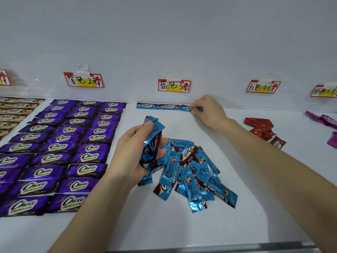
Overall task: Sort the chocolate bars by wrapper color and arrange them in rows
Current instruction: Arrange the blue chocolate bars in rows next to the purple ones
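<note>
A loose pile of blue chocolate bars [191, 174] lies in the middle of the white table. My left hand [135, 154] grips a small bunch of blue bars [151, 141] just left of the pile. At the back wall a row of blue bars [156, 106] runs under the blue label [174, 86]. My right hand [207, 112] pinches the third bar of that row [193, 108] at its right end, pressing it onto the table. Purple bars [73, 143] fill neat rows to the left.
Gold-wrapped bars [12, 112] lie in rows at the far left. A heap of red bars [262, 130] sits at the right under a red label [262, 87], with pink bars [324, 121] beyond. Paper labels are taped along the white back wall.
</note>
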The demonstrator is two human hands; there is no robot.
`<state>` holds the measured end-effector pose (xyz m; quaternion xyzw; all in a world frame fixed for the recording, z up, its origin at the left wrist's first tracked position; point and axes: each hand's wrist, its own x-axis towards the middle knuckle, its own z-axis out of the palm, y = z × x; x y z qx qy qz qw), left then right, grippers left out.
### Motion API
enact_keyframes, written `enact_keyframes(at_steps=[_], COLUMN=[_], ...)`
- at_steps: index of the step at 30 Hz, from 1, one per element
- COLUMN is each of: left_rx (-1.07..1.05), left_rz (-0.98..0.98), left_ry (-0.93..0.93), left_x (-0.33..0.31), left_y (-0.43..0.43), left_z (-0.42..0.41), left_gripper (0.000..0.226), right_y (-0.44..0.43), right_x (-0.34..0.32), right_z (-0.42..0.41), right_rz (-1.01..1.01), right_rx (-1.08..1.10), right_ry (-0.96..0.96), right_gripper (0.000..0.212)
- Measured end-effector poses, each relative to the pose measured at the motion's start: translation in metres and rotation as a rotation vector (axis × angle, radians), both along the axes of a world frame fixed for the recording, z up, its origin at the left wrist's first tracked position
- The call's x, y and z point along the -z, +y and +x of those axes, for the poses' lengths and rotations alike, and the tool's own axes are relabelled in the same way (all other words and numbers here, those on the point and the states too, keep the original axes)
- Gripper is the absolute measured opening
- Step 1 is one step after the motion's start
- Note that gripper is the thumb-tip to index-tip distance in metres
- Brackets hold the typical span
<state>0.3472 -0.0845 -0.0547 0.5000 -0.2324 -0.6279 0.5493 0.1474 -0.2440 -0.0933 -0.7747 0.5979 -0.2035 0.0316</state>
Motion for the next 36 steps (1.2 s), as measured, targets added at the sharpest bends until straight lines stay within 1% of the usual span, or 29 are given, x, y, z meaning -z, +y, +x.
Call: enact_keyframes(at_steps=[13,17,20,21,22,23,25,27,28,29,31,32,34,36], left_rx=[0.020,0.013,0.042,0.048,0.050,0.049,0.048,0.071,0.089,0.101,0.101,0.093,0.088,0.087], left_rz=[-0.003,0.007,-0.022,-0.043,-0.065,-0.089,-0.136,-0.193,-0.224,-0.251,-0.286,-0.291,-0.287,-0.259], left_ry=[0.030,0.138,0.222,0.225,0.207,0.177,0.122,0.073,0.045,0.021,0.008,0.021,0.085,0.149], left_x=[0.001,-0.002,-0.004,-0.005,-0.005,-0.006,-0.008,-0.010,-0.011,-0.012,-0.014,-0.016,-0.019,-0.021], left_y=[0.000,0.003,0.006,0.007,0.007,0.008,0.009,0.012,0.015,0.017,0.024,0.027,0.035,0.041], left_z=[0.002,0.003,0.003,0.003,0.003,0.002,0.003,0.003,0.002,0.002,0.001,0.001,0.003,0.007], left_gripper=[0.025,0.018,0.016,0.016,0.017,0.017,0.014,0.016,0.017,0.017,0.014,0.011,0.003,0.009], right_y=[-0.001,0.001,0.005,0.009,0.015,0.024,0.050,0.084,0.100,0.114,0.135,0.143,0.155,0.166], right_x=[0.002,0.001,-0.004,-0.008,-0.014,-0.022,-0.044,-0.067,-0.076,-0.083,-0.089,-0.091,-0.094,-0.095], right_z=[0.002,0.003,0.004,0.006,0.008,0.013,0.026,0.040,0.046,0.051,0.056,0.057,0.056,0.052], right_rz=[0.055,0.060,0.122,0.134,0.134,0.121,0.126,0.235,0.295,0.324,0.315,0.299,0.273,0.252], right_rx=[0.028,0.037,0.037,0.031,0.025,0.018,-0.025,-0.125,-0.170,-0.208,-0.261,-0.269,-0.275,-0.298], right_ry=[0.064,0.077,0.101,0.091,0.048,-0.034,-0.299,-0.606,-0.669,-0.662,-0.638,-0.664,-0.783,-0.901], right_gripper=[0.029,0.030,0.032,0.033,0.035,0.036,0.031,0.021,0.018,0.018,0.015,0.011,0.003,0.007])
